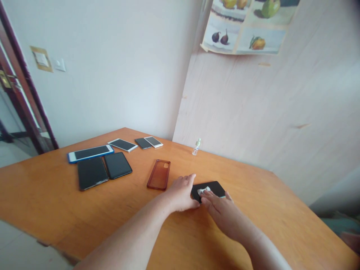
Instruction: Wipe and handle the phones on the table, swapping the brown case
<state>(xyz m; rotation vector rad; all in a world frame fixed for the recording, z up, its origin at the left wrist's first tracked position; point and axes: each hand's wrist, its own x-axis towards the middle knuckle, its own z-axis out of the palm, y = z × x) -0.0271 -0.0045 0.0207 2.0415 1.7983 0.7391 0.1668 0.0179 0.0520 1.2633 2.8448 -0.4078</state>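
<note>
I have a black phone [216,187] lying flat on the bench [126,217], to the right of the brown phone case [158,175]. My left hand [182,193], thumb and fingers spread apart, is at the phone's end nearest the case. My right hand [222,210], fingers stretched out, rests on a white wipe [202,190] on the phone; I cannot tell whether they pinch it. Beyond the case, to its right, stands a small clear bottle [196,147]; other phones [92,171] lie to its left.

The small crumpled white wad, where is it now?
Right of centre in the head view, the wad lies on the flat black phone, partly under the right hand.
</note>
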